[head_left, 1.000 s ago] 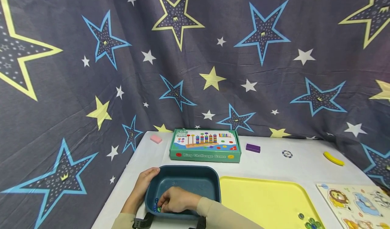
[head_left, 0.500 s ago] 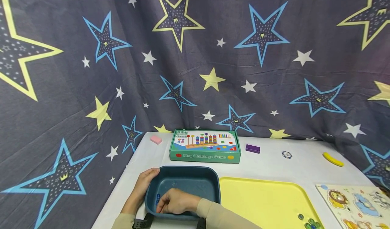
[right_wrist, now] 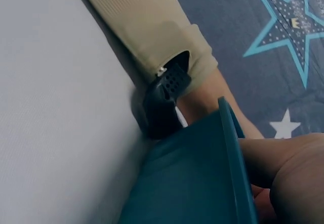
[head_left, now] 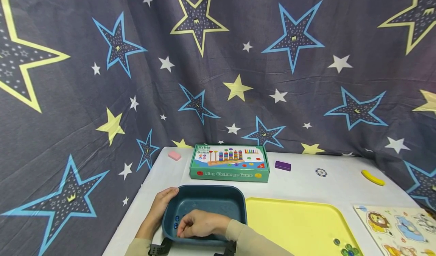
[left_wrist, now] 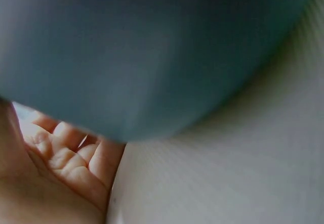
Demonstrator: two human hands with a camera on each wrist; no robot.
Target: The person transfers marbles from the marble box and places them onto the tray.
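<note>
One dark blue bin (head_left: 218, 193), lower centre of the head view, on a white table (head_left: 303, 184); judged light and fairly stiff, best held by the rim. Several blue beads (head_left: 176, 225), inside it at lower left; seemingly glass, so hard and slippery, best pinched by their sides. One right hand (head_left: 204, 224) inside the bin, fingers bent together and pointing down just beside the blue beads; whether they grasp one cannot be told. One left hand (head_left: 161, 205) at the bin's left rim. One yellow tray (head_left: 293, 218), lower right, with further loose beads (head_left: 350, 250).

Left wrist view: bin wall, blurred, across the top; left fingers bent, tips hidden, grip uncertain.

Right wrist view: bin wall, bottom centre; right hand past the rim, lower right, fingertips unseen.
</note>
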